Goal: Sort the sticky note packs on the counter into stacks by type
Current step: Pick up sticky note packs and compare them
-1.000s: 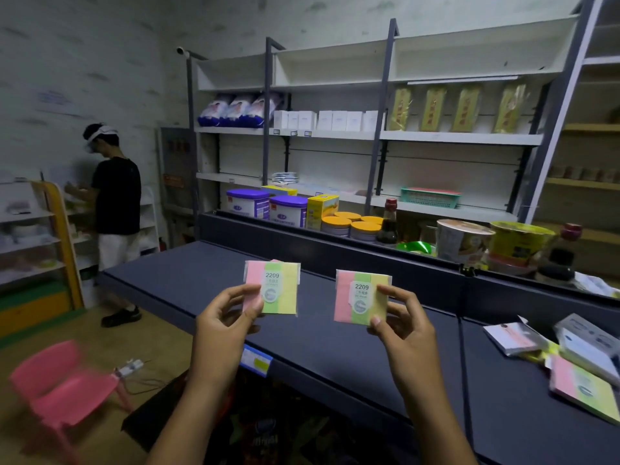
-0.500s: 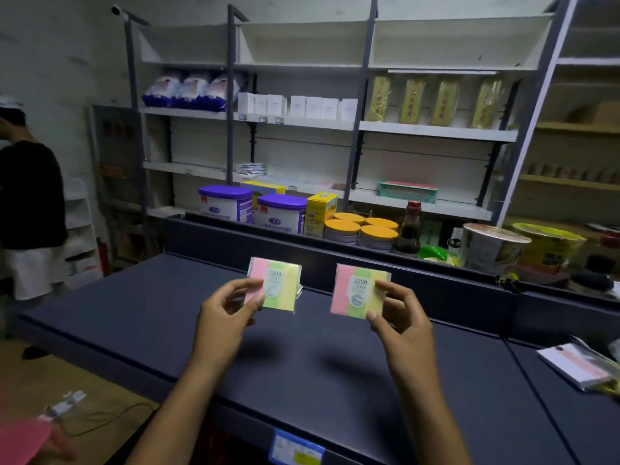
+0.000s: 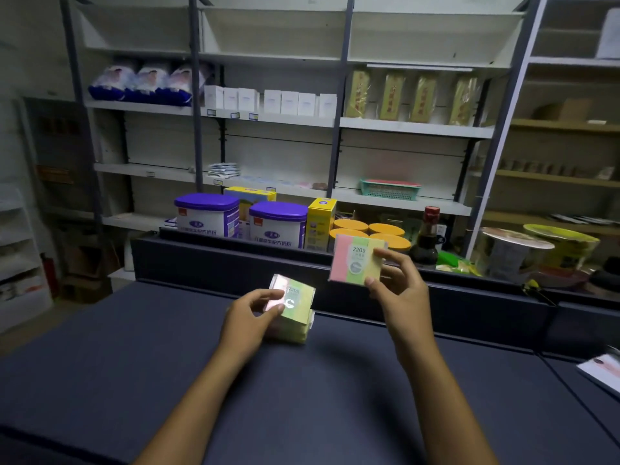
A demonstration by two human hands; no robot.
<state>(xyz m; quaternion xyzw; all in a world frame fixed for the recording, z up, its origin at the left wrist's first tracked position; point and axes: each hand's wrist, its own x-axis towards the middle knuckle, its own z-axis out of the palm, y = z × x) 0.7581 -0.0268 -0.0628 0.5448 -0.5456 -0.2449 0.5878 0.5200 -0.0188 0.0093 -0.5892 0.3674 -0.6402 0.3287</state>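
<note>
Holding one sticky note pack point(image 3: 357, 260) upright in our right hand point(image 3: 401, 290), just right of the frame's centre, we pinch its right edge: the thumb presses the lower right corner and the fingers point(image 3: 385, 254) close over the upper right corner, so the pink, green and yellow face with "2209" printed on it is turned toward us. It hangs in the air above the dark table point(image 3: 134, 380), clear of the surface.

Lower and to the left, our left hand point(image 3: 250, 317) grips a second pack point(image 3: 295, 302) of the same colours. Thumb and forefinger clamp its left side, where the wrapper glares white, and the pack tilts away from us. It sits on or just over a short stack point(image 3: 292, 330) of like packs lying on the table at centre frame; we cannot tell whether they touch.

At the right edge of the frame another pack point(image 3: 600, 367) lies flat on the table, well apart from both hands. Behind the table's raised back edge stand two purple-lidded tins point(image 3: 241, 219), a yellow box point(image 3: 320, 226) and orange-lidded tubs point(image 3: 369, 231).
</note>
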